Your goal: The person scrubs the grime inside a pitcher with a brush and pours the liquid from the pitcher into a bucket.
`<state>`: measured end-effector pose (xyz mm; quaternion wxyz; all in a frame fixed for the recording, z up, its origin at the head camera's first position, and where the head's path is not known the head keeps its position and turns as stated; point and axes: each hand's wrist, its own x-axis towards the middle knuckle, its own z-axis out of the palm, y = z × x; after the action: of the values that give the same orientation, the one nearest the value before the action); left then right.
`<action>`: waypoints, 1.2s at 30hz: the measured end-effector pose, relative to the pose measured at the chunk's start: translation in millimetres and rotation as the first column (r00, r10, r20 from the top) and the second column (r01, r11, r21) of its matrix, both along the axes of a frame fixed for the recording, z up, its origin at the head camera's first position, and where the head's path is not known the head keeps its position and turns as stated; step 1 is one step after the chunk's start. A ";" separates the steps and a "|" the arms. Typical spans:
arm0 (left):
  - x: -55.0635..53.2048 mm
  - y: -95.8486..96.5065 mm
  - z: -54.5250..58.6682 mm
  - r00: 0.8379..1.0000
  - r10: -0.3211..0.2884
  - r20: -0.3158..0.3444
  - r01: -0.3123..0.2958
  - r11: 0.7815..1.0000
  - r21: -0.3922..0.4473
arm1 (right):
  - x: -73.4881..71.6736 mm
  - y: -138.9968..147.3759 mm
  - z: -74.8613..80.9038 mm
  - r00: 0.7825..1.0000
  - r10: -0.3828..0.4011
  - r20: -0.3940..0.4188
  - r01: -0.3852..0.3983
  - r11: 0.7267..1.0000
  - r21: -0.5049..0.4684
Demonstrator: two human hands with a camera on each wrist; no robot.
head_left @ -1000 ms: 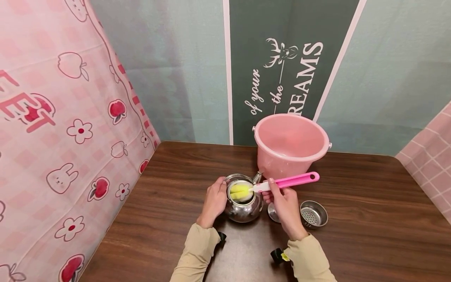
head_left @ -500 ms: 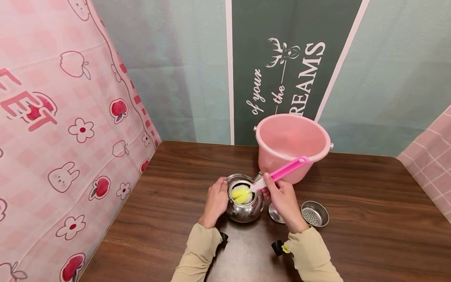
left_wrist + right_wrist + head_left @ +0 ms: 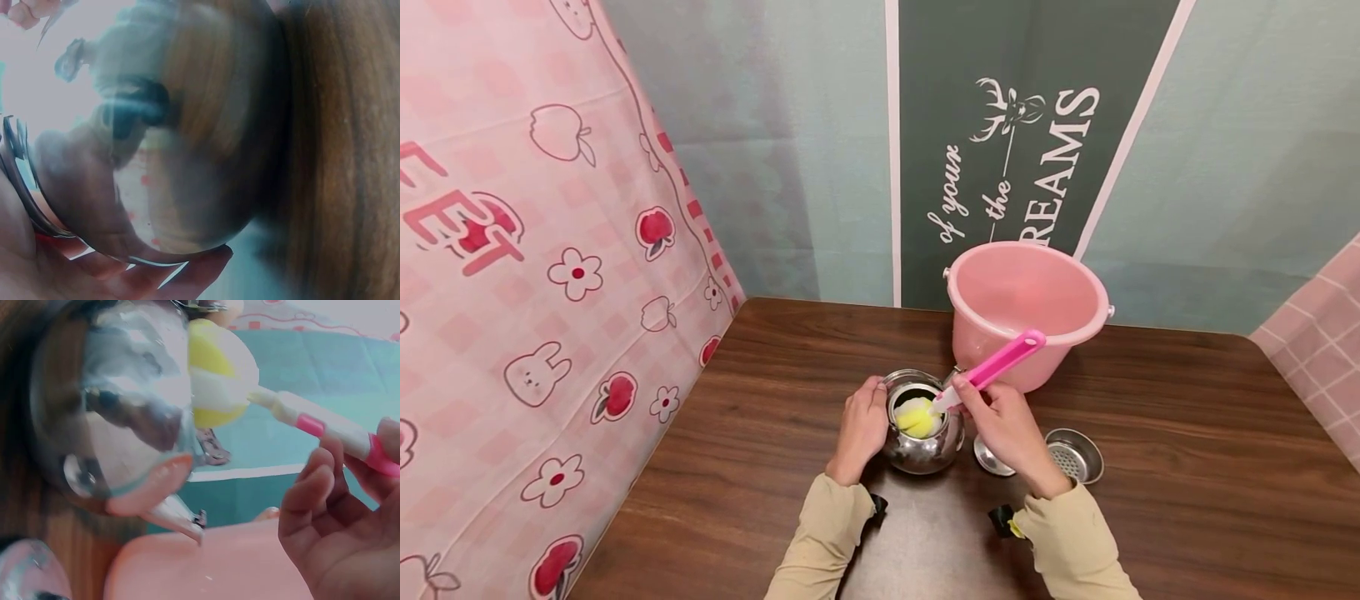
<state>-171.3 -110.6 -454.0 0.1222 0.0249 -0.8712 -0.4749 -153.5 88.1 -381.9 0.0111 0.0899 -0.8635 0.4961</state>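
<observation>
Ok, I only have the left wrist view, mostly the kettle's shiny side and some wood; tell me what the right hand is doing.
Observer: In the head view, the right hand holds a brush by its pink-and-white handle.
Operator: Give me the position of the brush's other end.
Observer: The yellow-and-white sponge head is at the kettle opening, with part of it showing outside in the right wrist view.
Operator: Now name the biggest thing standing beyond the kettle.
Observer: A pink bucket, behind the kettle and off to the right in the head view.
</observation>
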 end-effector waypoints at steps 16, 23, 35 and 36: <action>-0.4 -3.2 -1.0 1.000 -0.006 0.003 0.006 1.000 -0.005 | 13.1 4.7 13.2 0.862 0.287 -0.419 -0.231 0.956 0.180; -1.2 -4.1 -2.3 1.000 -0.017 0.025 0.017 1.000 -0.003 | 20.5 5.5 11.8 0.838 0.280 -0.468 -0.203 0.957 0.208; -0.5 -2.2 0.3 1.000 -0.023 0.004 0.023 1.000 -0.002 | 12.5 12.6 -3.1 0.686 0.444 -0.576 -0.374 0.895 0.244; -0.5 -2.1 0.5 1.000 -0.023 0.004 0.023 1.000 -0.003 | 12.2 13.8 -3.3 0.676 0.466 -0.571 -0.391 0.884 0.258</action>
<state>-171.8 -112.7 -453.5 0.1151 0.0156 -0.8723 -0.4750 -141.3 101.9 -385.2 0.1711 0.4475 -0.7926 0.3770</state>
